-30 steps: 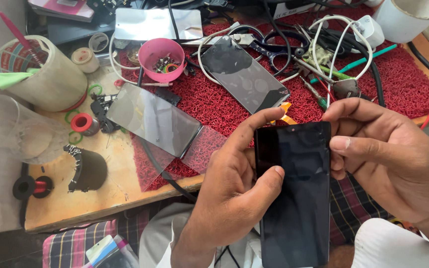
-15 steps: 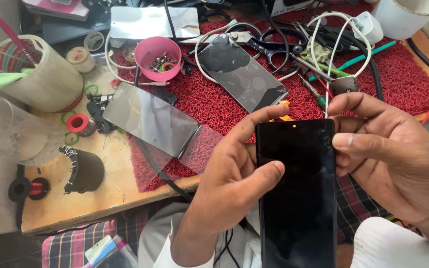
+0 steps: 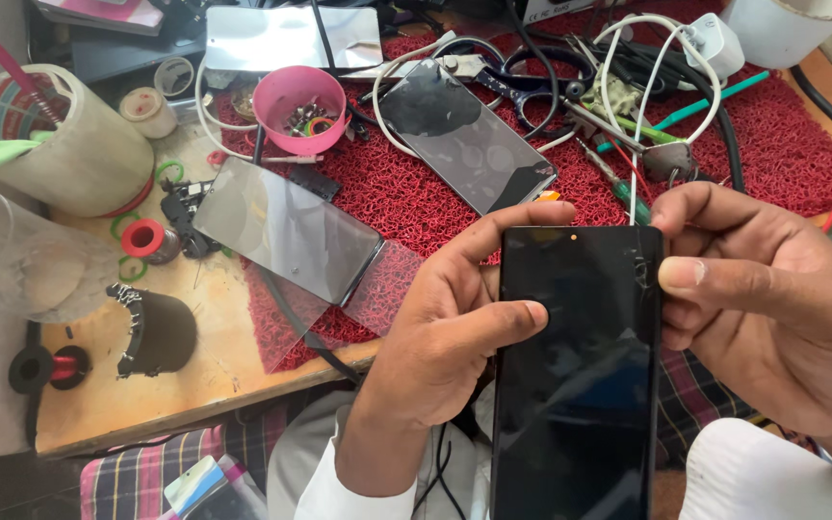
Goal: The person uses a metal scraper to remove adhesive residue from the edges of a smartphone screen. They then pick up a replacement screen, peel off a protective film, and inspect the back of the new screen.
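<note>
A black phone [image 3: 575,385] with a dark screen stands upright in front of me, below the table's edge. My left hand [image 3: 445,332] grips its left side, thumb lying on the glass and forefinger curled over the top left corner. My right hand [image 3: 763,299] pinches the top right corner, where a thin clear film shows at the edge. A small orange dot glows near the phone's top.
On the red mat [image 3: 782,154] lie a second dark phone [image 3: 464,135] and a glass panel [image 3: 286,226]. A pink bowl [image 3: 299,106] of small parts, white cables [image 3: 657,58], scissors [image 3: 517,87], tape rolls [image 3: 146,241] and a tool cup [image 3: 60,144] crowd the wooden table [image 3: 195,385].
The phone has shifted slightly lower and to the right between my hands. My right fingers have closed in on its top right corner.
</note>
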